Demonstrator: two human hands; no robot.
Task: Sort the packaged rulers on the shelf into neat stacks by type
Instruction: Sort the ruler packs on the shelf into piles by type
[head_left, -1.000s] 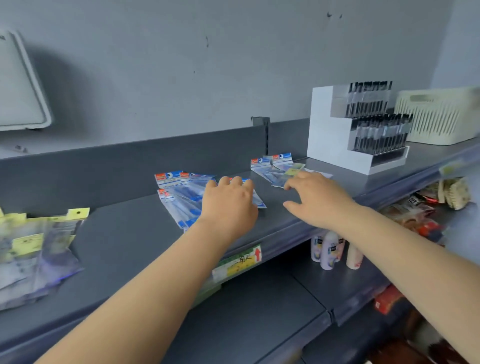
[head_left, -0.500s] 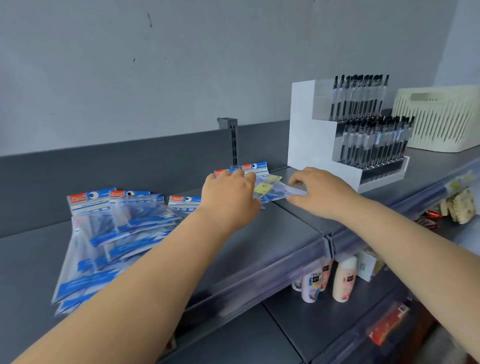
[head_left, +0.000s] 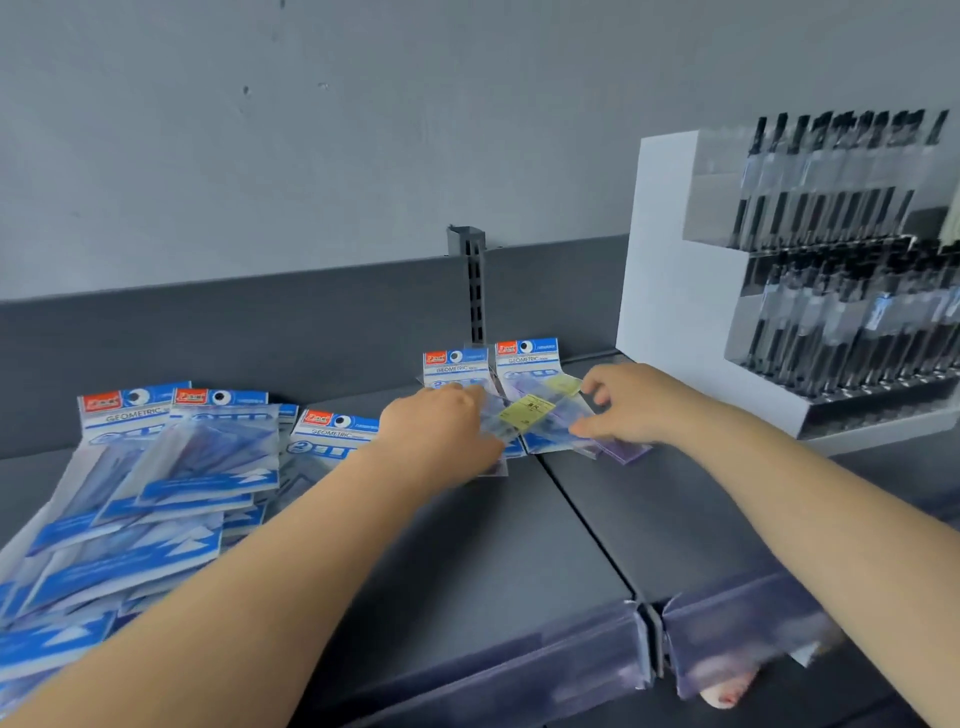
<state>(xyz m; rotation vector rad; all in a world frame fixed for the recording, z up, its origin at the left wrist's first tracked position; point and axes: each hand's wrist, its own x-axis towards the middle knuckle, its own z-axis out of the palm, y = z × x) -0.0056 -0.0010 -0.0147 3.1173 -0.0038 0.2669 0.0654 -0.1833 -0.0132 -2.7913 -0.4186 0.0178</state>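
Observation:
A loose heap of blue-and-white "Geometric" ruler packs (head_left: 156, 478) lies on the dark shelf (head_left: 493, 561) at the left. Two more blue packs (head_left: 457, 364) lie flat at the back by the upright post. Across them rest clear packs with yellow labels (head_left: 530, 410). My left hand (head_left: 441, 436) lies palm down on the left part of this small pile, fingers on the packs. My right hand (head_left: 628, 405) pinches the right end of a yellow-label pack between thumb and fingers.
A white stepped display (head_left: 675, 291) full of black pens (head_left: 841, 301) stands on the shelf to the right, close to my right hand. A slotted shelf post (head_left: 472, 280) rises behind the packs. The shelf's front rail (head_left: 571, 670) holds blurred price strips.
The view has swung right and closer. Both hands have reached forward from the blue heap onto the small pile at the back. My right hand now grips the yellow-label pack.

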